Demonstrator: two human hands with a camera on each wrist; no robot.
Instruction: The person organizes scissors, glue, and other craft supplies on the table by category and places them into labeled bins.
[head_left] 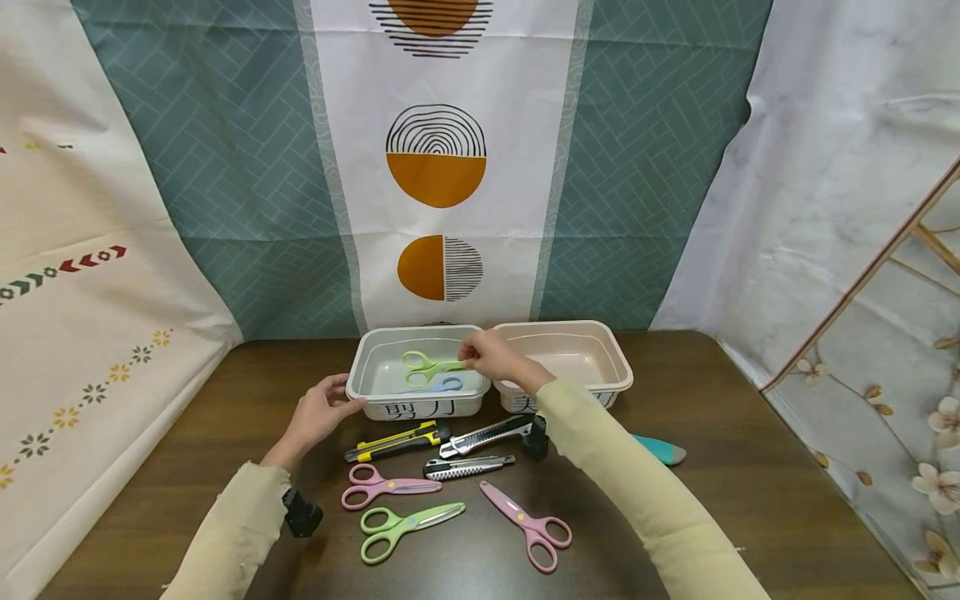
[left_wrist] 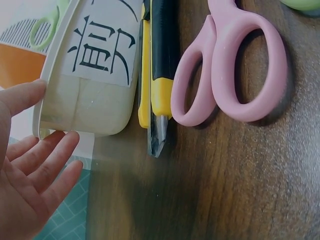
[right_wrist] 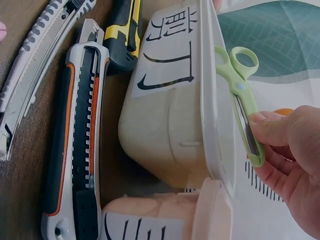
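Note:
My left hand holds the left front corner of a white plastic box, thumb at its rim and fingers against the end wall. Over that box, my right hand pinches green-handled scissors by the blade end between thumb and fingers. The scissors' finger loops point left, away from the hand. Inside the white box lie scissors with a light blue handle, partly hidden by the front wall. A label with dark characters covers the box's front.
A pinkish box stands right of the white one. In front lie a yellow-black utility knife, two silver-coloured utility knives, two pink scissors and green scissors. A teal object lies behind my right forearm.

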